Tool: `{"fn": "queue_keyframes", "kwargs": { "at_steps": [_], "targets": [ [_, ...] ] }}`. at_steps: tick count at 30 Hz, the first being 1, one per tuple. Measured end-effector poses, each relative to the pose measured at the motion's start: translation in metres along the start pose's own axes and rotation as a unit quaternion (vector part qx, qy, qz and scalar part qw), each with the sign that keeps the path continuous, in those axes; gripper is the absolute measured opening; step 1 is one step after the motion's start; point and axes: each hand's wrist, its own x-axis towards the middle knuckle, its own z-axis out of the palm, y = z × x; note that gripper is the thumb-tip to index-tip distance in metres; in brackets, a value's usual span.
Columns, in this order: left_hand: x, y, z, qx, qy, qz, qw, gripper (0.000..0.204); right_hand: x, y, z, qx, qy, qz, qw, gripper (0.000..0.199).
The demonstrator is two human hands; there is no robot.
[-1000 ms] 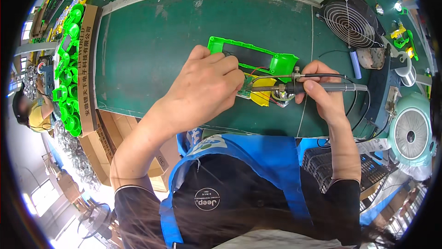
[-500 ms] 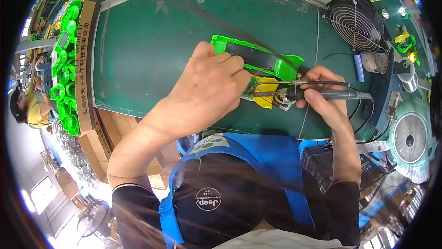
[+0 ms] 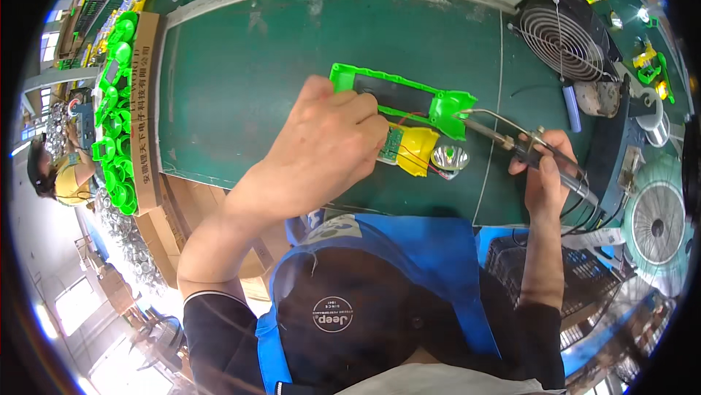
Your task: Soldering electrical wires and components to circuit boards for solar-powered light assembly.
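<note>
My right hand (image 3: 549, 185) grips a soldering iron (image 3: 524, 150) that has a thin metal feed tube along it. The iron's tip points left, close to the right end of a green plastic housing (image 3: 453, 105). My left hand (image 3: 327, 148) is closed, its knuckles up, over the housing's left end; what its fingertips pinch is hidden beneath it. A small green circuit board (image 3: 392, 144) shows beside those fingers, next to a yellow-wrapped block (image 3: 418, 151). Thin red wires link these parts. A shiny round reflector (image 3: 450, 158) lies at the block's right.
A black fan with a wire grille (image 3: 564, 39) stands at the back right, near a blue cylindrical cell (image 3: 570, 108). At the left, a cardboard box (image 3: 148, 114) holds several green parts (image 3: 117, 132). A pale green round fan (image 3: 652, 220) is far right. Another person (image 3: 69, 169) works at far left.
My right hand has drawn the soldering iron right and away from the circuit board, uncovering the yellow block and reflector. My left hand stays at nearly the same place.
</note>
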Motion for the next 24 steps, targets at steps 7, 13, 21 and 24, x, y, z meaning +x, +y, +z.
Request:
{"fn": "queue_keyframes", "kwargs": {
  "at_steps": [7,13,21,24],
  "targets": [
    [0.023,-0.014,-0.016,-0.104,0.069,-0.011,0.992,0.022,-0.012,0.020,-0.021,0.079,0.065,-0.051,0.993,0.033],
    [0.009,-0.037,0.000,0.017,0.057,0.063,0.996,0.028,-0.012,0.026,-0.023,0.099,0.075,-0.051,0.991,0.034],
    [-0.046,-0.037,0.021,-0.037,0.122,0.067,0.990,0.047,-0.010,0.018,-0.028,0.081,0.060,-0.064,0.993,0.033],
    [0.004,-0.070,0.014,-0.047,0.230,0.039,0.971,0.047,-0.009,0.018,-0.020,0.080,0.087,-0.073,0.990,0.034]
  ]
}}
